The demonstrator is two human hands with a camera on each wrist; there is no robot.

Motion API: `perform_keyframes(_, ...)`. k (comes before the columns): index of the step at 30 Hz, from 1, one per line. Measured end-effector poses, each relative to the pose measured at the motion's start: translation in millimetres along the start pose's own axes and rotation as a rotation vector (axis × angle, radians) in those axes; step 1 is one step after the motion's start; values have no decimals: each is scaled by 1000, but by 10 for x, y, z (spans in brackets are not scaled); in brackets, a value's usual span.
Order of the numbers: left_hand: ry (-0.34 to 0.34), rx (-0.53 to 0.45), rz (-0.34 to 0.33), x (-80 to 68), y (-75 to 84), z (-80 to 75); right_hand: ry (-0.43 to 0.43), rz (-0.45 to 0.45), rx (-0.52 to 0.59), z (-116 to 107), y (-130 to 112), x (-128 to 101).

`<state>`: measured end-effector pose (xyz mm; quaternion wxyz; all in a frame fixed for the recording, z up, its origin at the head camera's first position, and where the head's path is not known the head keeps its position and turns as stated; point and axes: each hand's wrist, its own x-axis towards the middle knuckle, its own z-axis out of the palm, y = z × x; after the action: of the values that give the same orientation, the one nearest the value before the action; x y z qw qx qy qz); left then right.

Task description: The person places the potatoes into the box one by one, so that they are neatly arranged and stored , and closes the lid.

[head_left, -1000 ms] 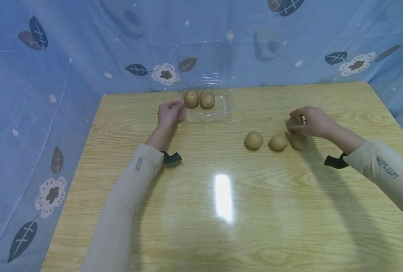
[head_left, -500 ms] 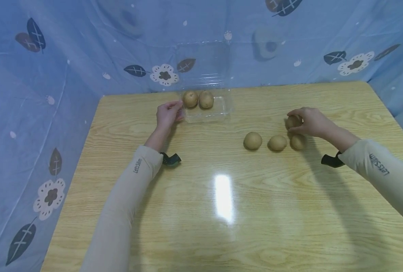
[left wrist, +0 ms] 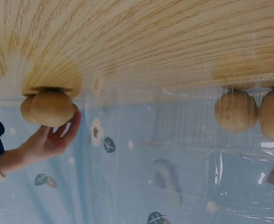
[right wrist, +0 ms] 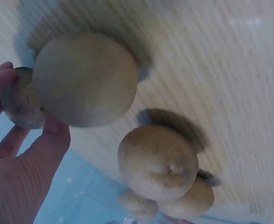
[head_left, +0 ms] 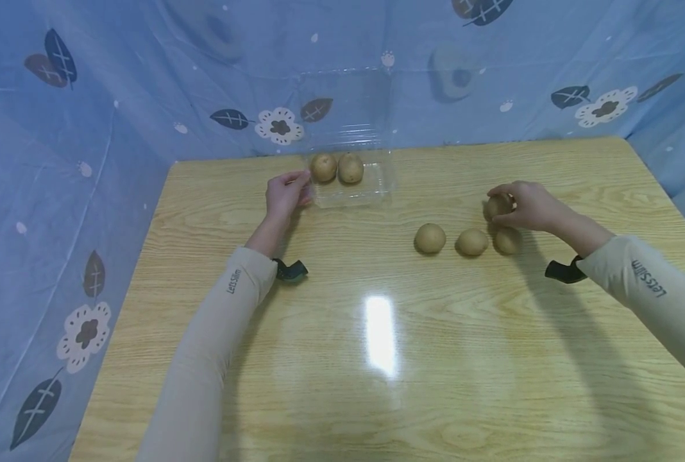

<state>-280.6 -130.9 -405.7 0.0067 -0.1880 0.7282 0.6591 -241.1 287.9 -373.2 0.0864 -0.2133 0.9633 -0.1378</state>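
Observation:
My left hand (head_left: 287, 192) holds the left rim of a clear plastic container (head_left: 377, 186) at the table's far edge, fingers curled on it. Two potatoes (head_left: 324, 167) (head_left: 351, 169) lie inside; the left wrist view shows them (left wrist: 236, 110) behind the clear wall. My right hand (head_left: 527, 205) grips a small potato (head_left: 498, 205) (right wrist: 20, 105) just above the table. Below and left of it, three potatoes lie in a row (head_left: 507, 240) (head_left: 472, 242) (head_left: 430, 238). The nearest one (right wrist: 85, 79) fills the right wrist view.
The container's clear lid (head_left: 348, 102) stands open against the blue patterned curtain (head_left: 117, 96) that walls the wooden table (head_left: 377, 359) at the back and left. A bright light glare lies mid-table.
Almost nothing differs. The right hand keeps its grip on the small potato and has shifted only slightly. The left hand stays on the container's rim.

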Motion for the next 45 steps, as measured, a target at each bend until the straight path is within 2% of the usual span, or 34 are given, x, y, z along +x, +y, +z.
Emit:
perform_keyframes(5,-1,0,0,5,-3,-5,34,-24,5,-46,-55,29)
perform_keyframes(11,-5,14,13,18,-18,-5,33,-44,12,-104,-205,114)
perform_keyframes(20,-2,20,15,-6,-4,1,65,-146,18,-169,-654,366)
perform_keyframes(30,-1,28,4,11,-6,1,52,-238,23,-203,-1131,684)
perform_keyframes(36,-2,26,6,22,-20,-12,56,-244,19,-203,-1303,864)
perform_keyframes(45,-2,21,-1,22,-20,-15,59,-173,-13,-111,-1502,1209)
